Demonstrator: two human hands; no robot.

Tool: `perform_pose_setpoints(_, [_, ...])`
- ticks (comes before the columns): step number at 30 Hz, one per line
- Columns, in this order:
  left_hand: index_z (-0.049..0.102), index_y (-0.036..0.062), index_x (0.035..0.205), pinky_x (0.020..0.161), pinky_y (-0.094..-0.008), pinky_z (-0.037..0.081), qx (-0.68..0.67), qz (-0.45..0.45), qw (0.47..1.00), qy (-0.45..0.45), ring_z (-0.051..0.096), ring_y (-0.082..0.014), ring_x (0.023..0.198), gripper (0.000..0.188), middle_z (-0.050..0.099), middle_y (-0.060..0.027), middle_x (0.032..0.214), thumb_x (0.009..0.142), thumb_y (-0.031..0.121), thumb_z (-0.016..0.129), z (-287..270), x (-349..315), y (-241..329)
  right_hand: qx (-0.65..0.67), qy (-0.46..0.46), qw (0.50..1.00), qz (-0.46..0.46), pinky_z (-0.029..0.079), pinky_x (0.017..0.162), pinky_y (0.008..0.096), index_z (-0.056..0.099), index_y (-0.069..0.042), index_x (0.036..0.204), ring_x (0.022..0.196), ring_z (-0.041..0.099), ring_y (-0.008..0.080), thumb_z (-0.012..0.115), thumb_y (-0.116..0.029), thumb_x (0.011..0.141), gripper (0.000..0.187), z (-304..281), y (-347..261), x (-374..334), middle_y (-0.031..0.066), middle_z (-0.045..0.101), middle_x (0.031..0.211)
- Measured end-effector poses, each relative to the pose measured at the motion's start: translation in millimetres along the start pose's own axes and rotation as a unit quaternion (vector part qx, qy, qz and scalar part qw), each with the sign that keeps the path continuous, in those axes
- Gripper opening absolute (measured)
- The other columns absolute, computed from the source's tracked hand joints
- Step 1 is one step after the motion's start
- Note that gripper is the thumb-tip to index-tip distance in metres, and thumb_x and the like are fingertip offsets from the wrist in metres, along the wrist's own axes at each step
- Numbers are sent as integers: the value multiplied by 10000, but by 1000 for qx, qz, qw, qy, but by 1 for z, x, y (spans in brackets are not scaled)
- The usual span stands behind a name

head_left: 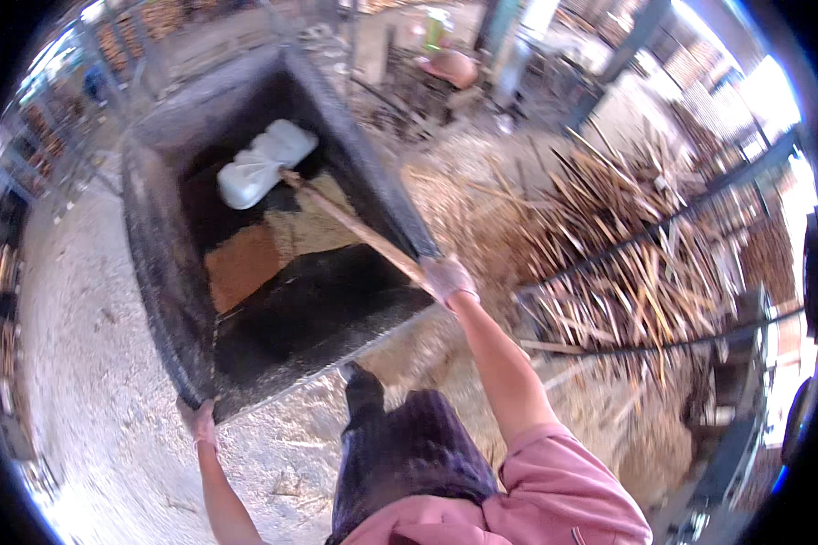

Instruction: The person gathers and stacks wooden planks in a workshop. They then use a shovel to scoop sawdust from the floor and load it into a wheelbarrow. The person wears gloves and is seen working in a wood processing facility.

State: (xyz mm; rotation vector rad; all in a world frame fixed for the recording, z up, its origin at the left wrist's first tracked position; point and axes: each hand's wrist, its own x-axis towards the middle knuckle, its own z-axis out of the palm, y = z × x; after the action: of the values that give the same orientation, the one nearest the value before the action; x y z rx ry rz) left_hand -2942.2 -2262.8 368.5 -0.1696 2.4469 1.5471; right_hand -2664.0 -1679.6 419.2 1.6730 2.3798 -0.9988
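Note:
A large black open-topped cart [277, 400] with thick, worn walls stands in front of me. Inside lies the white plastic head [268, 163] of a long-handled tool; it looks like a cut or squashed jug, exact kind unclear. From it a wooden handle [359, 227] slants toward the near right corner. There my gloved right hand [449, 279] is closed round the handle's end, against the rim. My gloved left hand [202, 422] grips the near left corner of the cart, fingers over the rim. Brown and tan loose material [244, 263] covers part of the cart's floor.
A big heap of thin wooden sticks [632, 245] lies to the right, crossed by dark bars. Beyond the cart are metal posts [518, 54], a reddish rounded object [450, 68] and scattered debris. Dusty pale ground [73, 272] stretches along the left.

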Motion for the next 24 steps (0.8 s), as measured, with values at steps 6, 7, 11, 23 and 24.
perform_pose_setpoints(6, [251,-63,1552,1090,-381,421,18,35,999,-10,542,-311,1241,895,503,-213,1439,769,-7,682,-65,-103,-38,14,7,999,45,519,987,468,615,71,1231,1166,662,414,652,-594,820,783,-20,72,-121,313,677,1195])
perform_pose_setpoints(7, [264,-83,1539,1087,-380,424,19,39,999,1,547,-315,1230,870,505,-224,1435,774,-22,674,-73,-122,-46,14,11,999,36,520,992,468,600,75,1241,1173,658,411,672,-606,803,813,-22,83,-144,313,666,1213])
perform_pose_setpoints(11, [324,-112,1498,1071,-386,430,120,44,990,53,569,-326,1197,831,538,-242,1400,787,65,716,-103,-183,-87,-28,21,999,6,545,959,461,503,72,1269,1118,651,428,806,-556,673,917,-20,139,-238,292,637,1183])
perform_pose_setpoints(23, [336,-84,1523,1003,-452,503,282,-74,949,117,597,-355,1198,917,537,-257,1417,807,231,814,-202,-408,-226,-63,-6,998,19,561,908,497,431,78,1318,1061,668,450,814,-473,712,905,-32,320,-451,297,640,1144])
perform_pose_setpoints(24, [405,-80,1456,961,-442,533,201,-27,975,90,621,-323,1127,840,581,-240,1336,813,256,828,-203,-439,-229,-63,-11,998,13,560,909,497,426,82,1325,1066,668,450,812,-472,714,911,-38,335,-463,298,641,1146])
